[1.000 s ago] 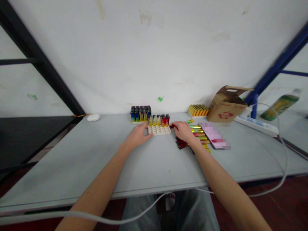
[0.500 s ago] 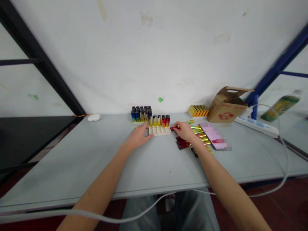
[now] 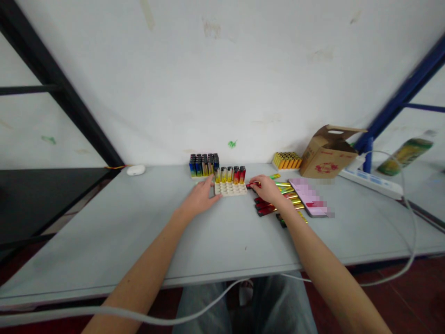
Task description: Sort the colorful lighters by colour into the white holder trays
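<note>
A pale holder with rows of holes (image 3: 230, 190) stands on the table, its back row filled with upright yellow and red cylinders (image 3: 236, 175). At its left side rests my left hand (image 3: 200, 196), thumb and fingers apart, touching the holder's edge. My right hand (image 3: 264, 188) is to the right of the holder, its fingers closed on a red cylinder (image 3: 249, 186). Beneath and beside that hand lie several loose red, gold and green cylinders (image 3: 267, 211). Behind my left hand, a second holder is full of dark blue and yellow cylinders (image 3: 204, 165).
At the back right are a block of orange cylinders (image 3: 287, 160) and an open cardboard box (image 3: 325, 155). A pink phone (image 3: 308, 197) lies right of the loose cylinders. Farther right are a power strip (image 3: 371, 182) and a bottle (image 3: 405, 153). A small white case (image 3: 136, 170) sits back left.
</note>
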`<action>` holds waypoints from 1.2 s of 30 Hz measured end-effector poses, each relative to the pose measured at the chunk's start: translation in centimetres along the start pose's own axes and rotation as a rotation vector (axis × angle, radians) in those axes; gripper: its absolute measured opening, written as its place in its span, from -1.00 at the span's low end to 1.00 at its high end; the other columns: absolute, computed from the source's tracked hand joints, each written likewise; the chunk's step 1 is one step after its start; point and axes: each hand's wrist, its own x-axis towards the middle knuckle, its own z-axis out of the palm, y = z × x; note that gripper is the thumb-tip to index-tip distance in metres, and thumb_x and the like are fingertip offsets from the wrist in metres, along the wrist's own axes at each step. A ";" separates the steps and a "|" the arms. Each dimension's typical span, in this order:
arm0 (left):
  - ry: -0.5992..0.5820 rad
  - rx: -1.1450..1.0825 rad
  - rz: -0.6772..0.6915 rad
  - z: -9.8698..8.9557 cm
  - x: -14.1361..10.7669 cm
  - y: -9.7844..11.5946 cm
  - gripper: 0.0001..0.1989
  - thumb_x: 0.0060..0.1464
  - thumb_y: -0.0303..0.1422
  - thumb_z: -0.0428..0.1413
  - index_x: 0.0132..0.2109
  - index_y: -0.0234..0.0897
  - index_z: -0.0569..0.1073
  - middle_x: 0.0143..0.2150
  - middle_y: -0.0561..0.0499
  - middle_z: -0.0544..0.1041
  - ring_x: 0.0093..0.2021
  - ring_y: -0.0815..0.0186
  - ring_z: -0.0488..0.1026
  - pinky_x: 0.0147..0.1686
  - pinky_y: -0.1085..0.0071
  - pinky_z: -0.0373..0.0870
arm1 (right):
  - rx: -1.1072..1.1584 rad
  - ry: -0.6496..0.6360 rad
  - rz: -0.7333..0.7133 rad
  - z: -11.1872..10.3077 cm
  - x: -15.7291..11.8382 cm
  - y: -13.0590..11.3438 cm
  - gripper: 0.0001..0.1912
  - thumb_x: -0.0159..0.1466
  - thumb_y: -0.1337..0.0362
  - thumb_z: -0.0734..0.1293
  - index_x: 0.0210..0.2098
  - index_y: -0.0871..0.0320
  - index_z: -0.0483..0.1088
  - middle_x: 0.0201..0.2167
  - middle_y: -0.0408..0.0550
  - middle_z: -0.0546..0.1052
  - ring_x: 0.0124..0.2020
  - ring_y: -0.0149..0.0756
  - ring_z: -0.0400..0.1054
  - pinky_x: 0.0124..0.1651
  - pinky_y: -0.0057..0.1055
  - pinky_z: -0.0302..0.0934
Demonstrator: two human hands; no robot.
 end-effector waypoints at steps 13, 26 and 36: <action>-0.014 -0.011 -0.022 0.0 0.1 0.0 -0.27 0.10 -0.18 0.09 0.32 -0.41 0.08 0.09 -0.26 0.47 0.13 -0.02 0.37 0.14 0.07 0.26 | 0.068 0.058 -0.115 0.6 0.3 0.8 -0.74 0.31 0.32 0.24 -0.15 0.19 0.55 -0.16 0.12 0.56 -0.12 -0.15 0.41 0.01 -0.28 0.24; -0.006 -0.018 -0.008 0.1 0.0 -0.3 -0.26 0.12 -0.15 0.07 0.33 -0.41 0.06 0.07 -0.25 0.48 0.11 0.01 0.38 0.14 0.08 0.27 | 0.641 0.561 -0.165 -1.3 -1.0 -3.2 -0.69 0.39 0.12 0.09 -0.10 0.14 0.36 -0.35 -0.06 0.47 -0.37 -0.30 0.33 -0.26 -0.33 0.24; 0.043 0.020 0.031 0.6 0.1 -0.7 -0.30 0.15 -0.13 0.03 0.30 -0.47 0.12 0.27 -0.36 0.29 0.24 0.01 0.28 0.23 0.07 0.19 | 1.288 -0.014 -0.051 -0.9 -1.8 -6.9 -0.56 0.27 -0.12 0.21 -0.11 0.10 0.30 -0.50 -0.23 0.21 -0.55 -0.44 0.10 -0.57 -0.51 0.02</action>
